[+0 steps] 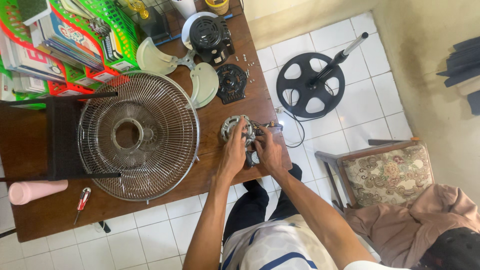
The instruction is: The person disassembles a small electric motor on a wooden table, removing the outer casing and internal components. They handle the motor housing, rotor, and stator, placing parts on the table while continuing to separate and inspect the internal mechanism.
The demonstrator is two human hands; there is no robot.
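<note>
A round metal fan motor (231,127) with dark wires rests near the right edge of the brown wooden table (165,192). My left hand (233,152) lies over the motor and grips its side. My right hand (268,148) is closed on a small dark part and the wires just right of the motor. Both forearms reach in from the bottom of the view.
A wire fan guard (139,135) lies left of the motor. Pale fan blades (175,67), a black motor cover (211,37), a black plate (231,82) and small screws (246,59) are behind. A red screwdriver (82,201), pink cylinder (36,191), fan stand (310,85) and chair (385,172) surround.
</note>
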